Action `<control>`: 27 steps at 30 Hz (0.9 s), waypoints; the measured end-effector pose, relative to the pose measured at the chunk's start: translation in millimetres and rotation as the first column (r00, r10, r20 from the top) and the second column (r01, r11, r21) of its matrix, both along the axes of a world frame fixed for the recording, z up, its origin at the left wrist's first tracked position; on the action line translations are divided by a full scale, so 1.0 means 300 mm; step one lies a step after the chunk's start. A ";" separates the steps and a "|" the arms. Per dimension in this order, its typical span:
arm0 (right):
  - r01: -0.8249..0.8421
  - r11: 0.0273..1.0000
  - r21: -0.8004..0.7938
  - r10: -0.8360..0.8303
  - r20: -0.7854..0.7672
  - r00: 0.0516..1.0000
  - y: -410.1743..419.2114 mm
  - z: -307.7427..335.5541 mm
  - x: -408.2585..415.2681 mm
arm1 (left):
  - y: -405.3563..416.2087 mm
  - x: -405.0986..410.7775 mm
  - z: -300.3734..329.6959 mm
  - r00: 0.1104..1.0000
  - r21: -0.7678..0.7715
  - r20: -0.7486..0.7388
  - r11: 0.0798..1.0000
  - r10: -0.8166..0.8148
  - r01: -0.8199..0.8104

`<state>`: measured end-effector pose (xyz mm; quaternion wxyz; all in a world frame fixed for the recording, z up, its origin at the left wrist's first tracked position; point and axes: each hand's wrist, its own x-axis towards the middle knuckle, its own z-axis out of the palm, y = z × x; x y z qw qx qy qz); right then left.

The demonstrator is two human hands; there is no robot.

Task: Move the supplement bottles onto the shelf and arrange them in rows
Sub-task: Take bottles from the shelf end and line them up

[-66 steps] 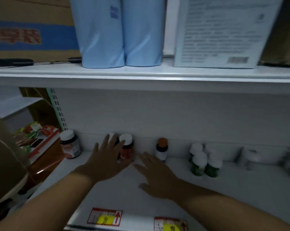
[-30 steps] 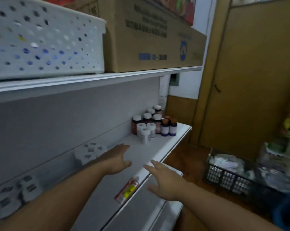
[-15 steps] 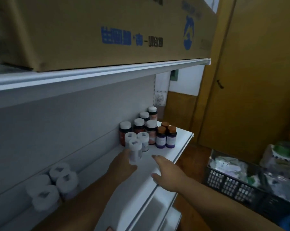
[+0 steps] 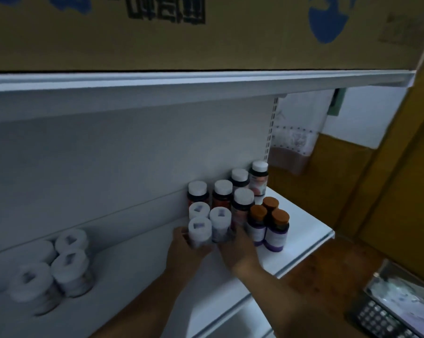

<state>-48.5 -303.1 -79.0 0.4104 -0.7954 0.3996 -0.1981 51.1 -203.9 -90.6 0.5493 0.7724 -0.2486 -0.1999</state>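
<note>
On the white shelf (image 4: 301, 242), a cluster of supplement bottles stands at the right end. Three small white bottles are in front-left; my left hand (image 4: 186, 252) wraps the nearest white bottle (image 4: 199, 231), and my right hand (image 4: 237, 250) is closed around the one beside it (image 4: 220, 223). Behind them are dark bottles with white caps (image 4: 222, 193), and three purple bottles with orange caps (image 4: 278, 230) stand to the right. Another group of white bottles (image 4: 69, 264) sits at the left of the shelf.
A large cardboard box (image 4: 206, 30) rests on the upper shelf (image 4: 181, 81) overhead. A black wire basket (image 4: 396, 311) of goods sits on the floor at lower right, beside a brown door (image 4: 401, 191).
The view has swung right along the shelf and closed in on the right-end cluster. Both hands reached forward and closed around the two front white bottles.
</note>
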 end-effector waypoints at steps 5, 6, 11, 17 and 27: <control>-0.052 0.998 -0.033 0.051 -0.047 0.998 -0.060 -0.109 0.067 | 0.070 -0.001 0.066 0.997 0.035 -0.022 0.997 -0.069 0.070; -0.050 0.999 -0.018 0.049 -0.043 0.998 -0.052 -0.085 0.063 | 0.092 -0.005 0.084 0.994 -0.003 -0.098 0.999 -0.051 0.051; -0.194 0.956 0.220 0.146 0.216 0.965 0.014 0.008 0.016 | 0.182 -0.008 0.106 0.804 -0.322 -0.590 0.935 -0.074 -0.151; -0.454 0.771 0.447 0.263 0.426 0.866 0.084 0.055 -0.017 | 0.274 -0.032 0.125 0.739 -0.469 -0.626 0.877 -0.249 -0.101; -0.618 0.637 0.460 0.399 0.490 0.776 0.338 0.136 0.103 | 0.633 -0.019 0.229 0.898 -0.336 -0.436 0.915 0.058 -0.222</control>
